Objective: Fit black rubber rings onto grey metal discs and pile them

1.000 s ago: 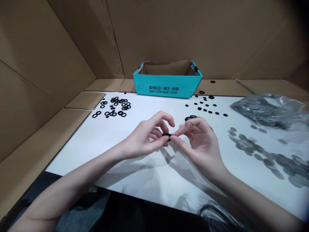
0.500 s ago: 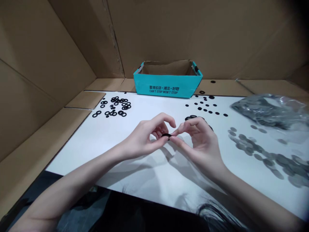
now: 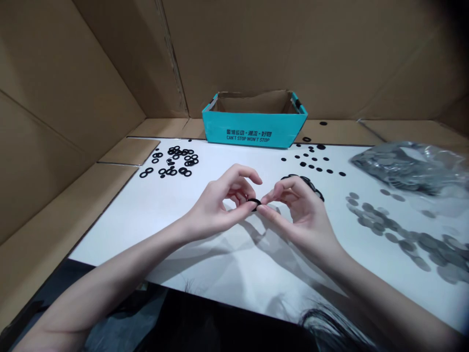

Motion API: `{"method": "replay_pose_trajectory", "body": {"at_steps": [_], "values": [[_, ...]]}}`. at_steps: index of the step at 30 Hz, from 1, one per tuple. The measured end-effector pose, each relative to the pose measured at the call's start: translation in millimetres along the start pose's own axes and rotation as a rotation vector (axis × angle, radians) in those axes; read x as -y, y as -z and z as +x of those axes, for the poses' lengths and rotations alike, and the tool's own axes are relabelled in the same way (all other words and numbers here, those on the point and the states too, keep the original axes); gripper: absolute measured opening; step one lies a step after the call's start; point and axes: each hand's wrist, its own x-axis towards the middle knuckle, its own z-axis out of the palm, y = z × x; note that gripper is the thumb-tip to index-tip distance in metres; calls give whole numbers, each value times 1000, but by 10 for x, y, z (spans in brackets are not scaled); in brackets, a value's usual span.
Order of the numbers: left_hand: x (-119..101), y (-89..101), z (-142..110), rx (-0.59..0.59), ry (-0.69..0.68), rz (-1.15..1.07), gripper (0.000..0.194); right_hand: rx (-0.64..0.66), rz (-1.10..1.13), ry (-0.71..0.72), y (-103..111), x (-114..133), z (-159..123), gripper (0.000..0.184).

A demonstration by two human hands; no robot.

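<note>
A small black ring is pinched between my two hands above the white tabletop. My left hand grips its left side with the thumb and curled fingers, the index finger raised and arched. At its right edge, the thumb and index fingertip of my right hand close on the ring. Fingertips hide part of it, so whether anything sits inside the ring does not show. Just behind my right hand lies a cluster of black rings, partly covered by its fingers.
Loose black rings lie at the far left, small black discs at the back right. A turquoise cardboard box stands at the back. Greyish translucent discs spread along the right below a clear plastic bag of them. Cardboard walls surround the table.
The black ring has tilted up, so more of its round face shows. My left hand has risen slightly, its index finger shifting left. My right hand has barely moved.
</note>
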Motion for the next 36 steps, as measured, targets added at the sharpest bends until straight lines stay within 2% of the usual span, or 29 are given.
{"method": "replay_pose_trajectory", "body": {"at_steps": [3,7,11,16,20,24,27,30,36], "values": [[15,20,5,35,-10,-43,28,-7,36,-24,-16,-1,-12,23],[25,18,-3,-7,1,4,26,-27,58,-66,-16,1,-9,23],[72,20,-14,-1,-56,47,36,11,231,-237,16,-9,10,26],[132,20,2,7,-244,60,46,121,525,-485,50,-19,29,38],[123,15,10,-5,-305,64,46,168,614,-564,62,-2,42,42],[72,7,-3,20,-237,45,43,128,549,-496,64,6,53,41],[15,-30,-16,-29,-49,22,37,30,433,-360,50,1,50,41],[-35,-75,-17,-69,87,-29,33,4,330,-279,31,3,38,39],[-49,-94,5,-34,139,-110,34,-28,276,-186,-26,45,-9,36]]}}
